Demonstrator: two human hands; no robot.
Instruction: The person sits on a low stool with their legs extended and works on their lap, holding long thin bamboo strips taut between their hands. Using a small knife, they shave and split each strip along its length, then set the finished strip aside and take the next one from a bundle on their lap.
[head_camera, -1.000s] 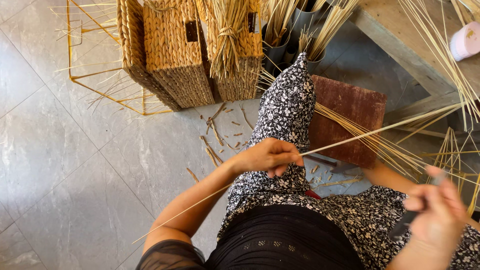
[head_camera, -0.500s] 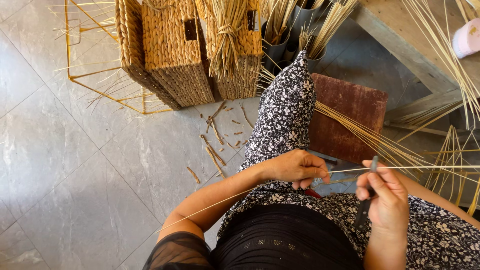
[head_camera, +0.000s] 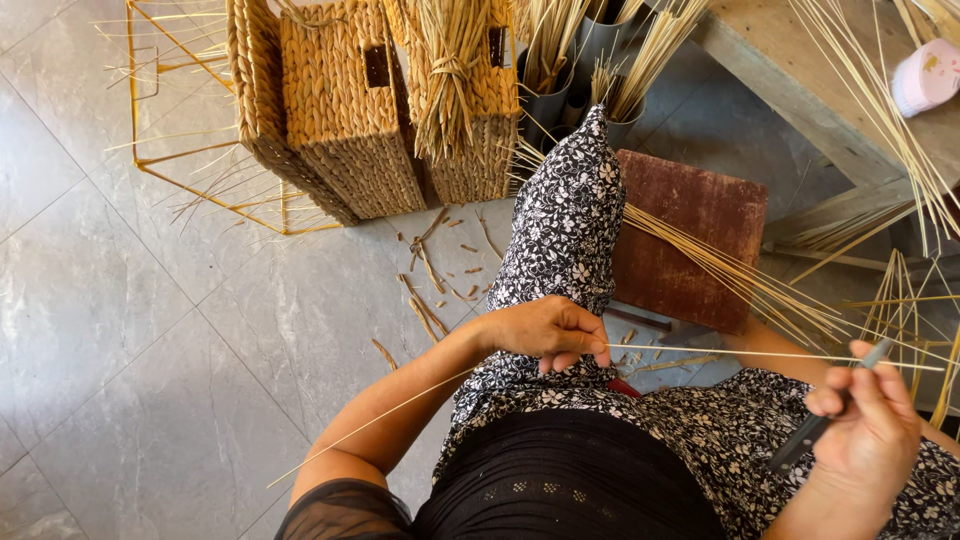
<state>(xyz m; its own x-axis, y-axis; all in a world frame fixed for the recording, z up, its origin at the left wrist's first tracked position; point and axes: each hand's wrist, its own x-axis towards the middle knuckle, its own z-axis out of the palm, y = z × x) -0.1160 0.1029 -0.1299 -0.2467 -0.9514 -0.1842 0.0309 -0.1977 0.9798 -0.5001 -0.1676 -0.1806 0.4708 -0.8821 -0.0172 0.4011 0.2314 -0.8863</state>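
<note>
The reed strand (head_camera: 700, 352) is thin, pale yellow and straight, running level across the lap between both hands. Left hand (head_camera: 545, 330): fingers closed, pinching the strand. Right hand (head_camera: 865, 420): fingers closed around a dark-handled knife (head_camera: 825, 420), blade tip touching the strand. Beyond the left fingers stand woven baskets (head_camera: 345, 110); contents cannot be told. Beside them, grey tubes (head_camera: 545, 95) hold upright reed bundles. Loose reeds (head_camera: 740, 275) fan over a red-brown block (head_camera: 690, 215).
</note>
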